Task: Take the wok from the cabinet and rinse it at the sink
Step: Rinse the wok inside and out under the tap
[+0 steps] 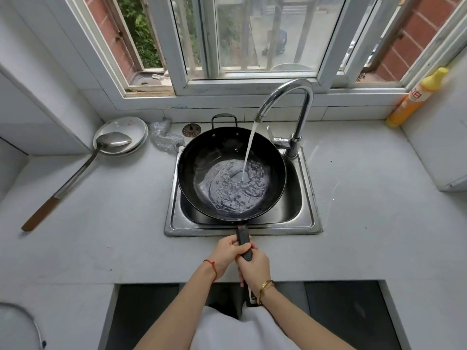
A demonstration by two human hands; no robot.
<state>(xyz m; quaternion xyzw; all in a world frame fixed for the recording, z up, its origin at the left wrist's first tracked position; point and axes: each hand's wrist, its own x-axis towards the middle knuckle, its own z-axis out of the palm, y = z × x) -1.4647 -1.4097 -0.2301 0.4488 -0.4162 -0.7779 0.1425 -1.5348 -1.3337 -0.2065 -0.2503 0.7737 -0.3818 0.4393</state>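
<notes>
While tap (285, 97) runs, both hands' fingers (249, 248) curl round wok (202, 152) handle.

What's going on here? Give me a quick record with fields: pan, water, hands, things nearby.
pan: black wok over the sink, water pooling inside
water: faucet running into the wok
hands: left hand and right hand both grip the wok handle
nearby: ladle on a plate, scouring pad, yellow bottle

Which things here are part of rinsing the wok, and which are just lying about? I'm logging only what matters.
In use: wok, held by left hand and right hand; running faucet; sink.

Lying about: ladle, plates, scouring mesh, detergent bottle.
</notes>
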